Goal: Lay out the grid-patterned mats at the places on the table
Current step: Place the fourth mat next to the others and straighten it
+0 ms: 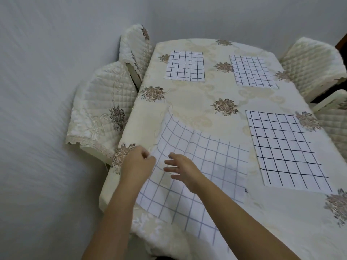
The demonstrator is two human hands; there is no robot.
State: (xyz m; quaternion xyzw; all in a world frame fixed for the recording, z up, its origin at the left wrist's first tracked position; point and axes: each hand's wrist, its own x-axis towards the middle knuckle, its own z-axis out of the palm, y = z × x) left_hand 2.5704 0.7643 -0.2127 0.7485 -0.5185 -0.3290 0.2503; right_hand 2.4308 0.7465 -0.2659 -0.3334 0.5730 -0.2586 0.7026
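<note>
The fourth mat [197, 166] lies under both hands and is not yet flat; its corner beyond the left hand [137, 164] is lifted and curved, and the cloth is blurred. Its left edge appears to be pinched by the left hand's curled fingers; the right hand [183, 170] is held just beside, fingers spread over the mat, though contact cannot be told. Three mats are laid flat on the table [197, 94]: the right mat [285, 149] beside the right hand; the far left mat [185, 65] and far right mat [252, 72] well beyond both hands. The task is judged nearly done; only settling and squaring the fourth mat seems left.
</note>
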